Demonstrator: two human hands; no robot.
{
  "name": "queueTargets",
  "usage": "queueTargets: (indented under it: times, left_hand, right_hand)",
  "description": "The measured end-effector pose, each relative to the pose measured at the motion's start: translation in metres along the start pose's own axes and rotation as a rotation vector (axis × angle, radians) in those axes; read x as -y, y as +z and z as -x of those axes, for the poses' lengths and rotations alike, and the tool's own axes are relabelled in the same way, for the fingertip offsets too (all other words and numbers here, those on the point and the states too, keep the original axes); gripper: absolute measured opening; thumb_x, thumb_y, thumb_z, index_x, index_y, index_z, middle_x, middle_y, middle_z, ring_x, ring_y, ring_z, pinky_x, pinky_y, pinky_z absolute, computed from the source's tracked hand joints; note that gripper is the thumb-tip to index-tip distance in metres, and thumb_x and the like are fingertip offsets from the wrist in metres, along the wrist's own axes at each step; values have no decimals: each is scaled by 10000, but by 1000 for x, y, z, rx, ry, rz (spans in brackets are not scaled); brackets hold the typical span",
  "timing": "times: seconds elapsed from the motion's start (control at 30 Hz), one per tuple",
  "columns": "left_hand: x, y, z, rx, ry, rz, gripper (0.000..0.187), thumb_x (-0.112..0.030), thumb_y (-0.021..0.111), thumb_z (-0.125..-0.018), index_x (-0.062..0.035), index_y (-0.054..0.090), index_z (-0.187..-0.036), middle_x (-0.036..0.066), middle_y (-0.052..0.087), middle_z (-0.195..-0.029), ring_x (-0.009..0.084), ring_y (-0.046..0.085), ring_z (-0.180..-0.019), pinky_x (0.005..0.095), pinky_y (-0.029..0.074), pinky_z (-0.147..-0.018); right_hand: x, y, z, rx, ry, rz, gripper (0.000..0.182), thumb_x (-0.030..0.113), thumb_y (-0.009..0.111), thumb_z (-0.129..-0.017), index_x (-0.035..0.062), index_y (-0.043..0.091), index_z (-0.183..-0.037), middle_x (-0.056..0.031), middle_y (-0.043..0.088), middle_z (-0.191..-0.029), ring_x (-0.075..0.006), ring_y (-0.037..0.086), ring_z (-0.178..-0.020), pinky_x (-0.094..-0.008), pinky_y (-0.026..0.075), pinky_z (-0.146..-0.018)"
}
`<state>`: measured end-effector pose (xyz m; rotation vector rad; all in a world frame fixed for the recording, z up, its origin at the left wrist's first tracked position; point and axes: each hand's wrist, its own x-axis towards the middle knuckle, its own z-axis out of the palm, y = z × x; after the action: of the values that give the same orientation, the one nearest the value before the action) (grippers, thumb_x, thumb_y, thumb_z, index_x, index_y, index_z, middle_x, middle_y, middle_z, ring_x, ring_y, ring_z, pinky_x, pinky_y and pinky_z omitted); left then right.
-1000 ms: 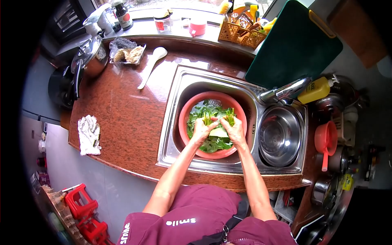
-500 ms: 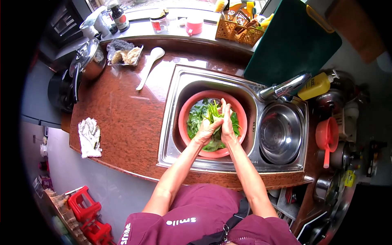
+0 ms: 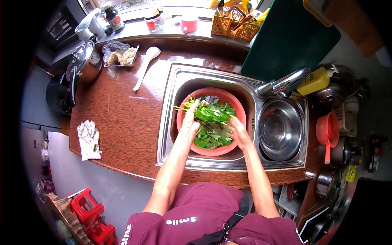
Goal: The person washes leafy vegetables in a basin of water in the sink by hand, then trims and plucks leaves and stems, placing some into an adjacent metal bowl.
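My left hand (image 3: pixel 191 119) is closed around the stem end of a bunch of leafy greens (image 3: pixel 214 112), whose pale stems stick out to the left. The leaves spread rightward over a red plastic basin (image 3: pixel 241 107). Beside the leaf tips is my right hand (image 3: pixel 240 132), its fingers apart and curved; whether a fingertip touches a leaf is hard to make out. More loose greens (image 3: pixel 209 141) lie in water in the basin. The basin sits in the larger bowl of a steel sink (image 3: pixel 173 87).
A steel bowl (image 3: pixel 280 130) fills the smaller sink bowl, under the faucet (image 3: pixel 290 80). Behind it leans a green cutting board (image 3: pixel 292 45). On the counter lie a white spoon (image 3: pixel 145 67) and a cloth (image 3: pixel 89 141). A red ladle (image 3: pixel 327 130) is at right.
The greens have turned from upright between both palms to lying sideways, stems to the left. My left hand grips the stems, and my right hand has come away to the right and opened.
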<state>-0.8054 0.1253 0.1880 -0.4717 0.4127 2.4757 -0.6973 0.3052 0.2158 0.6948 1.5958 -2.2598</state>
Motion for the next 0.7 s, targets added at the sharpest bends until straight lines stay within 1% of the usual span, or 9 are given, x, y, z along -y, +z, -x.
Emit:
queueTargets:
  times: [0.03,0.1,0.13,0.23,0.27,0.37,0.43,0.5,0.7]
  left_hand:
    - [-1,-2,-2,-18,1,11,204,-180,638,-803,-21,591,-921,105,625,-870,221,606,-834,362,505,-786]
    - [-2,-4,-2,-55,2,31,205,-183,632,-808,-18,591,-923,109,625,-873,232,605,-844,370,503,-795]
    - [-2,1,2,-45,53,-13,234,-199,607,-820,2,588,-937,126,623,-879,250,601,-858,378,492,-816]
    - [-9,-6,-1,-45,23,26,276,-219,588,-824,23,585,-955,138,620,-887,254,596,-874,380,478,-838]
    - [-12,-13,-4,-19,40,16,301,-226,580,-821,38,583,-966,143,619,-896,256,591,-884,378,469,-852]
    - [-22,-21,-5,-75,54,19,276,-174,621,-781,31,587,-963,131,623,-889,241,594,-865,362,474,-848]
    - [-24,-22,0,-114,84,-88,215,-100,654,-733,-17,596,-923,100,627,-852,220,606,-827,341,493,-805]
    - [-22,-25,3,-82,89,-211,201,-86,652,-727,-33,592,-910,98,626,-842,210,608,-820,336,498,-782]
    - [3,-15,23,115,-123,-461,339,-110,631,-745,-3,565,-1060,84,626,-901,166,595,-827,294,477,-793]
  right_hand:
    - [-11,5,1,-38,-49,29,525,346,557,-860,46,400,-1261,-45,470,-1204,-194,477,-1085,-371,415,-806]
    - [-18,6,4,73,-41,62,477,237,602,-843,7,429,-1223,-71,560,-1053,-167,587,-875,-258,467,-668]
    - [-21,11,7,6,-53,-46,314,157,594,-843,15,536,-1117,-71,610,-875,-107,591,-592,-156,390,-428]
    - [-17,0,12,-55,-61,101,243,158,573,-856,17,585,-1055,-43,599,-761,-72,549,-554,-169,395,-423]
    - [-13,-4,17,-101,-76,159,223,155,572,-856,25,605,-1034,-17,577,-690,-47,499,-496,-173,397,-420]
    - [1,-16,33,-176,-132,211,208,115,562,-856,24,608,-1038,-26,585,-695,-49,503,-482,-162,388,-413]
    - [9,-21,41,-262,-191,166,214,117,561,-858,3,604,-1035,-20,575,-682,-53,513,-490,-164,394,-412]
    - [12,-22,43,-379,-345,108,212,125,568,-857,5,605,-1028,-7,560,-663,-55,514,-492,-167,400,-419]
    - [28,14,22,-608,-557,-152,178,92,565,-857,41,619,-1019,-18,572,-692,-69,527,-525,-185,413,-442]
